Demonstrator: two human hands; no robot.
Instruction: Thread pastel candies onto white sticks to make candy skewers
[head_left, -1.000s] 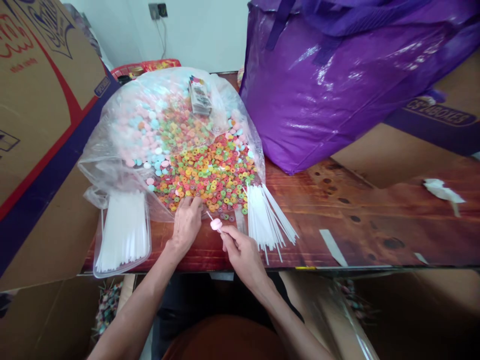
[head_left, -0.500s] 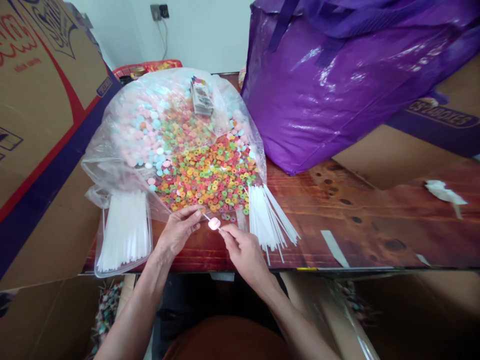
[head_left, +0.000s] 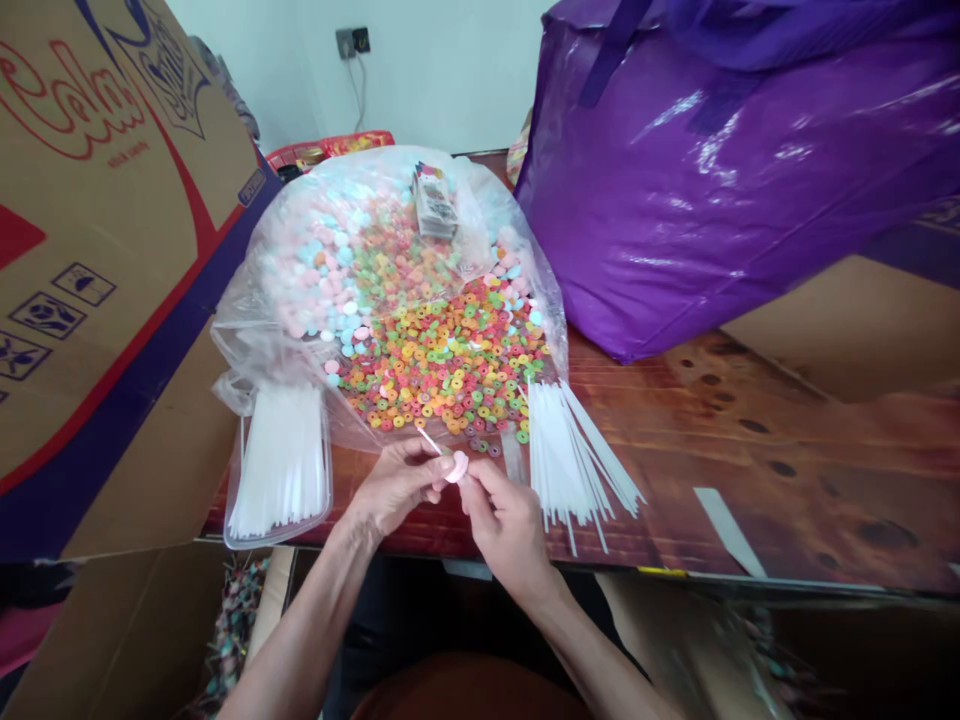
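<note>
Between my hands is a pink round candy [head_left: 457, 467] threaded on a thin white stick [head_left: 429, 440]. The stick's far end sticks out freely, up and to the left. My left hand [head_left: 401, 485] is closed, its thumb and fingers pinching the candy's left side. My right hand [head_left: 504, 512] is closed in a pinch at the candy's lower right, where the stick's near end is hidden by the fingertips. Just beyond lies a heap of colourful ring candies [head_left: 450, 360] on a clear plastic bag [head_left: 247, 300], with pink and blue round candies [head_left: 330, 265] behind.
White sticks lie in a bundle [head_left: 566, 455] at right, and more fill a clear pouch [head_left: 281, 470] at left. A stack of small printed cards [head_left: 435, 205] rests on the bag. A cardboard box [head_left: 150, 330] and a large purple bag [head_left: 720, 180] flank the wooden table [head_left: 660, 450].
My left fingers have slid from the stick's far end down to the candy, leaving that end exposed. Both hands are closer together, and the whole view has shifted slightly.
</note>
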